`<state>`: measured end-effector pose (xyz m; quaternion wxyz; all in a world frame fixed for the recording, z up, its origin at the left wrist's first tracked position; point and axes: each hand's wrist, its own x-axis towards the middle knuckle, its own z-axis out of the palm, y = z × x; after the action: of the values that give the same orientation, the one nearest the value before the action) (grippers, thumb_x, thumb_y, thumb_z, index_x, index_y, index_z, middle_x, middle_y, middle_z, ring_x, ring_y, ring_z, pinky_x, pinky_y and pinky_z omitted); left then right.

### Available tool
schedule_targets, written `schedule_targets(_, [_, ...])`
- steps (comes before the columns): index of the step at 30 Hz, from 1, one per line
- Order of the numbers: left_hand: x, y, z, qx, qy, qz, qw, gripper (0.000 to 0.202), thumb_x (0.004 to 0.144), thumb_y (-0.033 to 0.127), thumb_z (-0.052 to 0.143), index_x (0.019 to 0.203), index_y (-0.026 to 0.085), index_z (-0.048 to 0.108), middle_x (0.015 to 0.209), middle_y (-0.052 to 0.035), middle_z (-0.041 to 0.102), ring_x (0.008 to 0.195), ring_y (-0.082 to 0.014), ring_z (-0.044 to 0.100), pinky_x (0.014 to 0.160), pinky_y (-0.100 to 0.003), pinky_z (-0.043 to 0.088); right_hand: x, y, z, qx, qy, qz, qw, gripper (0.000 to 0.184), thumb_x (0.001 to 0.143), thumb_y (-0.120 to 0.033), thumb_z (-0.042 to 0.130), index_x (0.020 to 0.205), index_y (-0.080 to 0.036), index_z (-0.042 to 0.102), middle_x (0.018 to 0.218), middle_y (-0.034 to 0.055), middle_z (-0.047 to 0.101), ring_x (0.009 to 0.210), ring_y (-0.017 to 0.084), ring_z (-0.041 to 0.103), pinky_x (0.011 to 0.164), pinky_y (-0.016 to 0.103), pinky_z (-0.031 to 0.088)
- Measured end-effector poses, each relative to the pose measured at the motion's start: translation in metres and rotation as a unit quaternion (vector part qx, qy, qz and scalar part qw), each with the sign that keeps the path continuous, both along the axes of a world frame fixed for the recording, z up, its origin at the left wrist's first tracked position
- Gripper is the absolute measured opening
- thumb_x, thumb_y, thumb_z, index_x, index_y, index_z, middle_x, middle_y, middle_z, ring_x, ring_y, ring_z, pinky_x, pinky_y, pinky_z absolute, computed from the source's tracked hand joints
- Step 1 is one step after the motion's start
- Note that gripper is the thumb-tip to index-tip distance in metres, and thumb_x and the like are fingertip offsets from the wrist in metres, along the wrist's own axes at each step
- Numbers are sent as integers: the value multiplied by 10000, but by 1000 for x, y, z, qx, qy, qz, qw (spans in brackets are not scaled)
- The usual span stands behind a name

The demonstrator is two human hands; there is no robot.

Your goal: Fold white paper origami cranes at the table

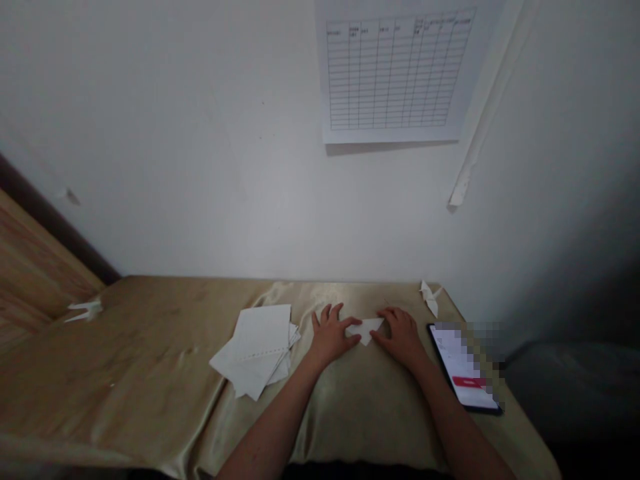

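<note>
The left hand [333,333] and the right hand [400,335] each had the grip slightly apart, thumb and forefinger touching a small white triangular folded paper [367,329]; whether pinching or only pressing, I could not tell. This paper lay between them on the gold-clothed table [150,353]. It was probably light and easily creased, best held at its side corners. Left of it was a loose white paper pile [263,340]; right, a dark-edged rectangular phone [456,363] and, farther back, a white bird-like paper figure [429,300].
</note>
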<state>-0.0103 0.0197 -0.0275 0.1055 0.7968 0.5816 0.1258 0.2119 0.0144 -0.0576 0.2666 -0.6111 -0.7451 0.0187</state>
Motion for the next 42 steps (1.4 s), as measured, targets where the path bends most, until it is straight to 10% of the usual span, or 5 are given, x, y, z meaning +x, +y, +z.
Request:
schedule_targets(16, [8,-5,10,-22,2,3,1000,604,665,689,722,1212,459,612,1584,-23,300,1477,-401,141,1084,-772,5,-2,-6,12,-28,-3,7,1000,633,676,-539,730,1222,-246,601,1266,101,561,1225,310,474,1072,464,316])
schedule_targets(42, [7,-4,6,-17,-5,-3,1000,597,665,677,724,1207,454,612,1568,-19,332,1476,-405,142,1072,-783,-12,5,14,14,-25,19,-63,997,270,895,-259,502,1095,-260,683,1089,77,620,1074,248,524,919,367,397])
